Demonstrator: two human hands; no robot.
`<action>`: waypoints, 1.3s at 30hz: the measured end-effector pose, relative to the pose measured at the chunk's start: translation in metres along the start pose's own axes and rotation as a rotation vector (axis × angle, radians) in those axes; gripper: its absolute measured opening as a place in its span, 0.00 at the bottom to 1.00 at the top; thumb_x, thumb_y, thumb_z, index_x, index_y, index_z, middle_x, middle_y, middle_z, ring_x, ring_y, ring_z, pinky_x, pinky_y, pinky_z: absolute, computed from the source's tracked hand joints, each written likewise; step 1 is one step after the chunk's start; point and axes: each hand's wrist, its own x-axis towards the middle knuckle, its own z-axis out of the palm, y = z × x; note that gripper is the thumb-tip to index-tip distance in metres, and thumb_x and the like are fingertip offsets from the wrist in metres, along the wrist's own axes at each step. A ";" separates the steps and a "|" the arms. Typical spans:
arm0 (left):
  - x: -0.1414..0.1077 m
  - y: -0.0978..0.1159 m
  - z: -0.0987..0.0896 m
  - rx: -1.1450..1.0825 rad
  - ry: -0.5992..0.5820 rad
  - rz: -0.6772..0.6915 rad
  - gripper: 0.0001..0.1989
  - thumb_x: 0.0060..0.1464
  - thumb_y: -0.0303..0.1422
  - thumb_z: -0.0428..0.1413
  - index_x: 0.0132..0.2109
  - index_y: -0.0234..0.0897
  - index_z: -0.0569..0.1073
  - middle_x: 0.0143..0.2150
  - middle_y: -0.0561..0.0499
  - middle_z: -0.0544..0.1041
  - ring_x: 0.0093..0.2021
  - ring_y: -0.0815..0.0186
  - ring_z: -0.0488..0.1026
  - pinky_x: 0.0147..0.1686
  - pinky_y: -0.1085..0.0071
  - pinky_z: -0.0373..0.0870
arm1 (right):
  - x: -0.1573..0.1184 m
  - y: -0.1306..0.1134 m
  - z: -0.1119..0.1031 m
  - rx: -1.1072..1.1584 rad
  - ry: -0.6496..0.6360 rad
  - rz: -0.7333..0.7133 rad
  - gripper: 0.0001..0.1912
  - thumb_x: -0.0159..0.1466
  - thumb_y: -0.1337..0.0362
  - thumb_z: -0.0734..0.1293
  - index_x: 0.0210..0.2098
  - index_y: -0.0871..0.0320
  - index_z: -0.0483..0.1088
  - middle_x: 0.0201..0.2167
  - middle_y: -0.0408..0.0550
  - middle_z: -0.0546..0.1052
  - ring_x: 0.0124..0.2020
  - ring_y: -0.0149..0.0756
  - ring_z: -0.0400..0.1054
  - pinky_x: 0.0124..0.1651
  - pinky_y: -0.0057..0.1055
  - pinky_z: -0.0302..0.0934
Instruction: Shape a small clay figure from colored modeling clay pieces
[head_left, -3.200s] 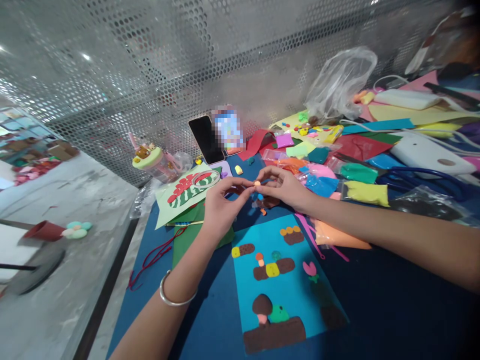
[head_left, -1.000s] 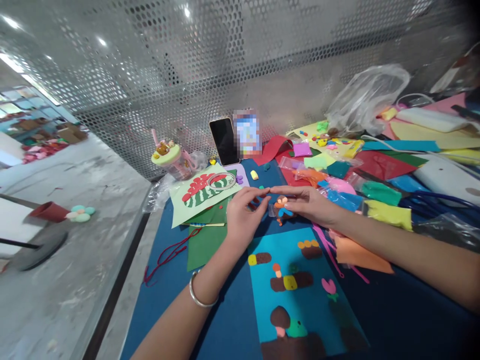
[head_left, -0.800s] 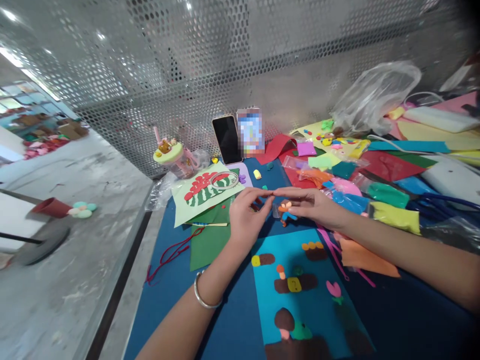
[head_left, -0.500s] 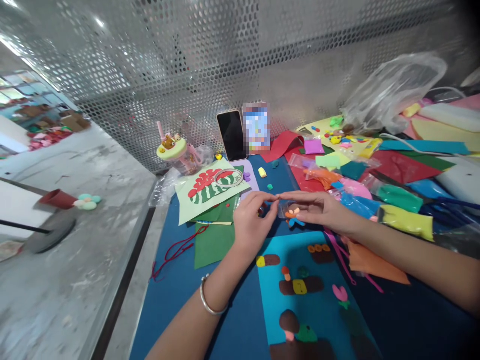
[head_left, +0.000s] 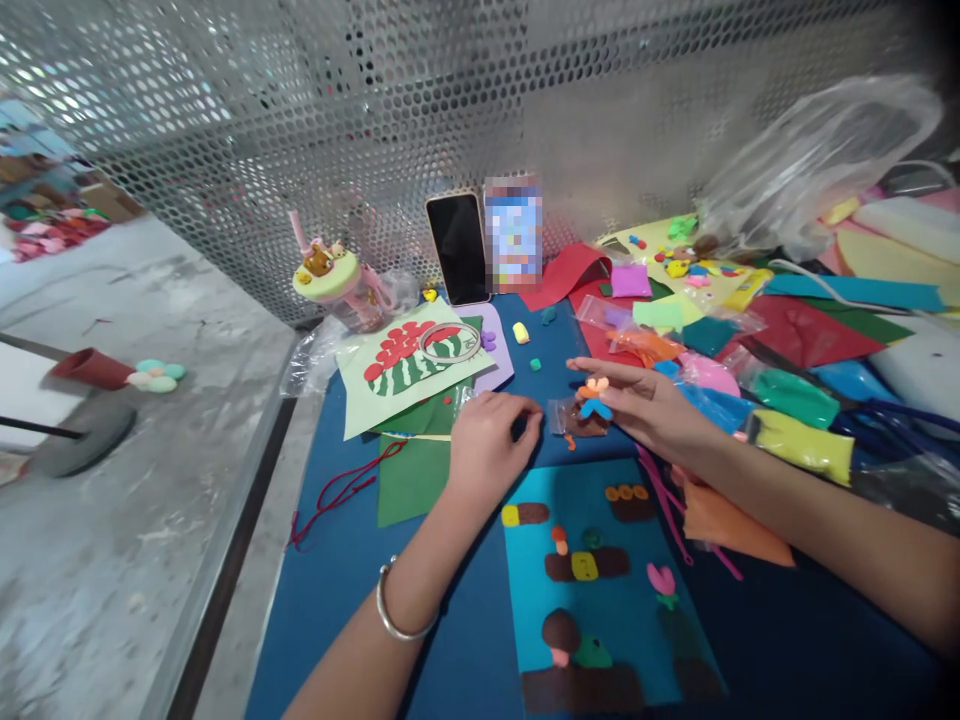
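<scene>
My right hand [head_left: 649, 400] holds a small clay figure [head_left: 595, 408], orange above and blue below, between thumb and fingers. Under it lies a small clear bag of brown clay [head_left: 589, 425]. My left hand [head_left: 491, 435] is a little to the left, thumb and forefinger curled together; whatever is between them, if anything, is too small to make out. Nearer to me lies a bright blue sheet [head_left: 607, 610] bearing clay shapes: brown bars, a pink tulip [head_left: 661, 580], a brown mushroom [head_left: 561, 632] and a yellow block [head_left: 585, 566].
A phone [head_left: 459, 250] and a blurred screen [head_left: 514, 235] lean on the perforated metal panel [head_left: 300, 130]. At left are a lidded cup [head_left: 337, 280], a watermelon picture [head_left: 352, 410] and red cord [head_left: 330, 500]. Bagged clays [head_left: 802, 445] and coloured paper crowd the right.
My hands have parted: their fingertips met before and are now apart. The right hand has lifted the clay figure slightly, and the view has shifted a little.
</scene>
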 end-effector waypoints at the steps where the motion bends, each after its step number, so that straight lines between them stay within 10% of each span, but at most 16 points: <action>1: 0.000 0.001 0.000 0.035 -0.027 0.016 0.03 0.53 0.27 0.57 0.32 0.38 0.75 0.31 0.51 0.79 0.35 0.61 0.73 0.37 0.64 0.68 | 0.000 0.001 0.000 0.007 -0.001 -0.002 0.18 0.52 0.60 0.75 0.43 0.43 0.77 0.45 0.44 0.78 0.41 0.36 0.71 0.35 0.28 0.67; 27: 0.011 0.008 0.019 -0.188 -0.064 -0.069 0.03 0.53 0.29 0.60 0.35 0.39 0.79 0.35 0.49 0.80 0.37 0.64 0.76 0.41 0.65 0.71 | 0.003 -0.005 0.003 0.204 -0.039 0.054 0.18 0.52 0.64 0.74 0.43 0.50 0.77 0.39 0.42 0.79 0.39 0.29 0.71 0.44 0.27 0.65; 35: 0.013 0.013 0.020 0.218 -0.213 0.017 0.07 0.57 0.34 0.56 0.37 0.44 0.80 0.40 0.49 0.76 0.42 0.57 0.69 0.41 0.59 0.66 | 0.005 -0.004 0.002 0.204 -0.050 0.066 0.18 0.52 0.63 0.74 0.44 0.50 0.76 0.38 0.42 0.79 0.38 0.29 0.71 0.41 0.27 0.66; 39: 0.015 0.009 0.018 0.067 -0.184 -0.003 0.07 0.56 0.29 0.56 0.39 0.40 0.79 0.38 0.48 0.76 0.40 0.61 0.72 0.41 0.63 0.68 | 0.005 -0.003 0.002 0.179 -0.075 0.040 0.19 0.53 0.62 0.73 0.45 0.52 0.76 0.35 0.44 0.78 0.33 0.29 0.70 0.35 0.28 0.65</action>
